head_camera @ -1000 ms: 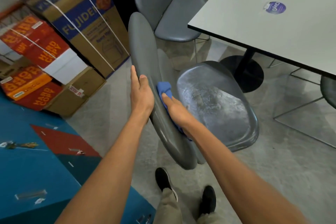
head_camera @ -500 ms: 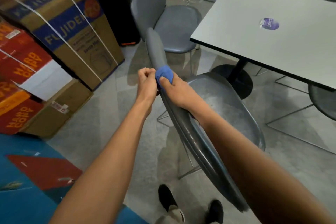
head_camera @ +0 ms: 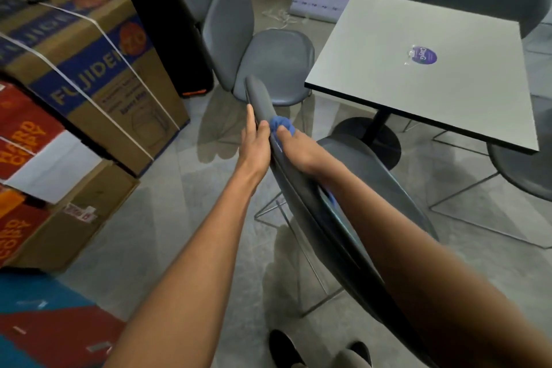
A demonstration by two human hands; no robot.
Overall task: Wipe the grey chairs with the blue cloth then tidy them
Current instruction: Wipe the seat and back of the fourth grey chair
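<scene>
The left hand is opening out: half a second ago it was curled in a fist against the edge of the near grey chair's backrest, and now its fingers are lying straight along the outer face. The right hand is carrying the bunched blue cloth up the inner face of the backrest, having started lower down a second ago.

Bare floor lies open between stacked boxes and near chair; table crowds its right.
</scene>
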